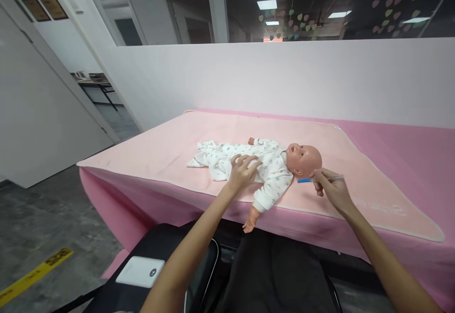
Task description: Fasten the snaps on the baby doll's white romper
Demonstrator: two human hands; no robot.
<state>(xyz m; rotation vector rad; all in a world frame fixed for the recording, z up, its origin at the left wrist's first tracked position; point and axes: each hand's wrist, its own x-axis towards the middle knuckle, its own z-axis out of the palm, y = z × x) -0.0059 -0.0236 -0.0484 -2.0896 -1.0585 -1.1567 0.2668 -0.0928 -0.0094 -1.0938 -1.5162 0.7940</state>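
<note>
A baby doll in white printed clothes lies on its back on a pale pink mat, head to the right. My left hand rests on the front of its clothes, fingers apart and slightly bent, gripping nothing. Close beside the doll's head, my right hand pinches a slim stick with a blue end and a pale, see-through shaft. The blue end points left, near the doll's ear and neck; its exact kind is too small to tell. One doll arm hangs over the table's front edge.
A pink cloth covers the table under the mat. At lower left, a black chair carries a white tablet-like device. A white wall with windows above stands behind the table. Yellow tape marks the grey floor.
</note>
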